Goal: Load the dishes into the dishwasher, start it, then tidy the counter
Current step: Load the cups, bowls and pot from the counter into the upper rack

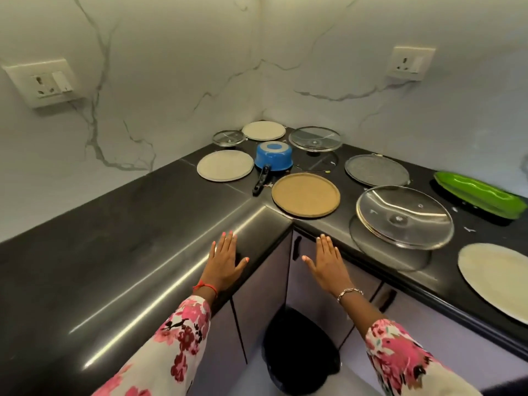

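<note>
Dishes lie spread over the black corner counter. A blue saucepan sits upside down with its black handle toward me. Around it lie a brown plate, a cream plate, a second cream plate in the corner, a grey plate and three glass lids. A green tray lies at the right, and another cream plate nearer me. My left hand and my right hand are stretched out flat, palms down, holding nothing, at the counter's front edge.
Lilac cabinet doors with black handles stand under the counter. A black bin sits on the floor in the corner between them. Two wall sockets are set in the marble wall.
</note>
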A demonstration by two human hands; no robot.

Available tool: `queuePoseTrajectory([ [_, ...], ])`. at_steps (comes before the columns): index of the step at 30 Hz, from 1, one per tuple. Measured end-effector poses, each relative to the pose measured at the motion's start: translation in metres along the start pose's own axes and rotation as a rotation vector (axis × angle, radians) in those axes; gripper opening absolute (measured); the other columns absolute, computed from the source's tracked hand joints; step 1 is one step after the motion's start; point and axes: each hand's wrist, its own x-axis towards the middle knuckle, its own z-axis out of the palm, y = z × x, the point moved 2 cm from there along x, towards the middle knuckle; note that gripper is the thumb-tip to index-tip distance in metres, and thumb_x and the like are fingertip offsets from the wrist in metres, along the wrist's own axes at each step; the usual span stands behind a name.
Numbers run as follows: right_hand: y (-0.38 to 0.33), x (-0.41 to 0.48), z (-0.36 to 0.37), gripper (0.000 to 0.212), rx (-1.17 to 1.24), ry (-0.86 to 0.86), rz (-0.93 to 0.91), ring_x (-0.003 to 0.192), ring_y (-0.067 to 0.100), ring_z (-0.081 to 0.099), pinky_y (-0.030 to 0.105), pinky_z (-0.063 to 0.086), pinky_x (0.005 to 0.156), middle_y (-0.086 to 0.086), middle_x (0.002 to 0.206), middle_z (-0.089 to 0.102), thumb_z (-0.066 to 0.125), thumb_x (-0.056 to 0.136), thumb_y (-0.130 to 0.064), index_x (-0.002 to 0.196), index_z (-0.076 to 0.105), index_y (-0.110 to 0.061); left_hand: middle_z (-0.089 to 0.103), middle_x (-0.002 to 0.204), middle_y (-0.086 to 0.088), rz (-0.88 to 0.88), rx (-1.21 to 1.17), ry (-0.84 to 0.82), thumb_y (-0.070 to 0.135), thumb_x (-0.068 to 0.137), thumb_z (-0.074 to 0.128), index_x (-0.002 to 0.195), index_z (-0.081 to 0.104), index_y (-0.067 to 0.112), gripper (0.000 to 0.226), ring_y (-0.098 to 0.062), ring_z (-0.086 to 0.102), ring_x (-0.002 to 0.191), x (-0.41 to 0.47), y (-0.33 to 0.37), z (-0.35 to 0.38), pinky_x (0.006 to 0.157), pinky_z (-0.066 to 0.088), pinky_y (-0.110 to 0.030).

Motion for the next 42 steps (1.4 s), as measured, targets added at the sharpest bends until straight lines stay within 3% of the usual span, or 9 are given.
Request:
queuePoseTrajectory([
  [2,-0.01,0.034,-0.008,0.072,0.017,0.001,-0.008,0.146,0.022,-0.005,0.034,0.0,0.119,0.012,0.158,-0.002,0.029,0.098,-0.047,0.148,0.001,-0.003,0.0,0.158,-0.006,-0.013,0.009,-0.03,0.058,0.088,0.024,0.149,0.009,0.009,0.08,-0.019,-0.007,0.146,0.031,-0.009,-0.002,0.118,-0.005,-0.039],
  [7,-0.033,0.12,-0.023,0.07,0.078,0.015,-0.03,0.146,0.025,0.002,0.034,0.004,0.118,0.014,0.157,0.005,0.032,0.098,-0.045,0.148,0.007,-0.002,0.001,0.158,-0.006,-0.039,-0.002,-0.056,0.047,0.096,0.037,0.15,0.01,0.01,0.071,-0.02,-0.006,0.146,0.105,-0.028,-0.005,0.118,-0.004,-0.039],
  [12,-0.064,0.191,-0.032,0.064,0.05,-0.027,-0.032,0.145,0.031,0.007,0.037,0.008,0.117,0.018,0.156,0.008,0.031,0.1,-0.036,0.147,0.007,0.001,0.001,0.158,-0.007,-0.054,-0.034,-0.086,0.045,0.096,0.038,0.15,0.009,0.01,0.07,-0.02,-0.005,0.146,0.168,-0.045,-0.007,0.117,-0.005,-0.039],
  [14,-0.076,0.219,-0.035,0.062,0.06,0.006,-0.04,0.14,0.032,0.019,0.037,0.017,0.115,0.02,0.151,0.02,0.032,0.1,-0.038,0.144,0.016,0.003,0.001,0.158,-0.007,-0.063,-0.039,-0.09,0.045,0.096,0.038,0.15,0.009,0.01,0.07,-0.02,-0.005,0.146,0.188,-0.052,-0.005,0.117,-0.005,-0.039],
  [19,-0.104,0.274,-0.038,0.062,0.232,0.032,0.033,0.127,0.034,0.042,0.04,0.037,0.102,0.022,0.139,0.04,0.042,0.097,-0.039,0.141,0.025,0.001,0.0,0.159,-0.004,-0.09,-0.028,-0.112,0.065,0.085,0.018,0.15,0.009,0.013,0.084,-0.019,-0.005,0.146,0.215,-0.067,0.005,0.117,-0.005,-0.04],
  [22,-0.117,0.299,-0.039,0.048,0.29,0.071,0.099,0.111,0.034,0.053,0.039,0.045,0.086,0.021,0.122,0.052,0.048,0.095,-0.038,0.122,0.041,0.0,0.005,0.158,-0.002,-0.079,-0.009,-0.047,0.07,0.071,0.002,0.149,0.014,0.015,0.096,-0.017,-0.001,0.146,0.216,-0.07,0.01,0.117,-0.003,-0.04],
  [32,-0.13,0.349,-0.016,0.043,0.545,0.03,0.331,0.11,0.033,0.055,0.035,0.044,0.08,0.019,0.12,0.055,0.062,0.088,-0.028,0.116,0.051,0.003,0.008,0.158,0.002,-0.09,-0.054,0.012,0.069,0.074,0.011,0.149,0.018,0.02,0.089,-0.013,0.001,0.146,0.218,-0.074,0.015,0.118,-0.005,-0.037],
  [37,-0.126,0.361,-0.012,0.027,0.679,0.035,0.404,0.084,0.025,0.057,0.029,0.04,0.065,0.012,0.094,0.056,0.064,0.08,-0.021,0.099,0.056,-0.004,0.008,0.158,0.003,-0.101,-0.082,0.014,0.069,0.073,0.012,0.149,0.018,0.021,0.09,-0.012,0.0,0.145,0.219,-0.074,0.014,0.117,-0.007,-0.035],
  [42,-0.124,0.36,-0.018,0.033,0.92,0.108,0.568,0.073,0.023,0.056,0.035,0.053,0.065,0.01,0.097,0.051,0.057,0.083,-0.015,0.111,0.05,0.0,0.009,0.158,0.002,-0.102,-0.095,0.017,0.069,0.074,0.013,0.149,0.018,0.021,0.09,-0.012,0.0,0.145,0.218,-0.074,0.013,0.115,-0.009,-0.033],
])
